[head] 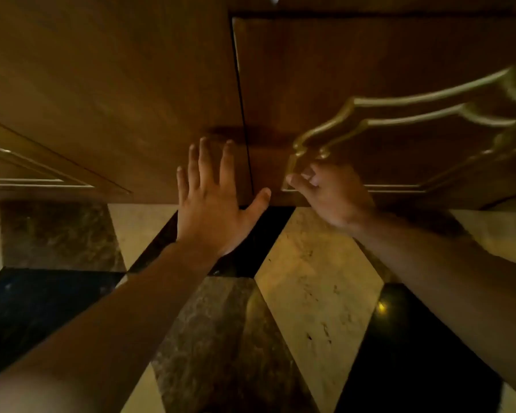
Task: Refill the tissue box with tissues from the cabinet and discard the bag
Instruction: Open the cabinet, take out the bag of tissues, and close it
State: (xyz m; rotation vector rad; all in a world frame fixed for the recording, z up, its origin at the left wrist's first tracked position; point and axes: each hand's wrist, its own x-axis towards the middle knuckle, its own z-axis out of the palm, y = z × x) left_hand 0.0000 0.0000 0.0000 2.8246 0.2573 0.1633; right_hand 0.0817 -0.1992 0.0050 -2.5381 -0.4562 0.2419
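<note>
At the foot of a dark wooden cabinet (161, 84), seen from above through the head camera, two bare forearms reached forward over a patterned floor (316, 287). The cabinet filled the upper half of the view, from about 9 o'clock across to 3 o'clock, and a thin dark seam (242, 114) ran down between its left door and its right door (355, 70). The seam looked narrow, with the two doors close together.

The left hand (212, 204) lay near the centre of the view with its palm flat against the left door, just beside the seam. Its grip was released: the fingers (204, 162) were spread and straight, pointing toward 12 o'clock, and the thumb reached out toward 2 o'clock across the lower end of the seam. It held nothing.

The right hand (331, 195) was just to the right of the left hand, at about 3 o'clock from it, against the lower corner of the right door. Its fingers were curled, and the fingertips lay at the lower end of the raised gold moulding (399, 114) that swept up toward 2 o'clock. Whether they were grasping the door's edge or only touching it could not be told, as that part was blurred.

The floor at 6 o'clock showed cream, brown and black stone tiles. No tissues, box or bag showed in the view.
</note>
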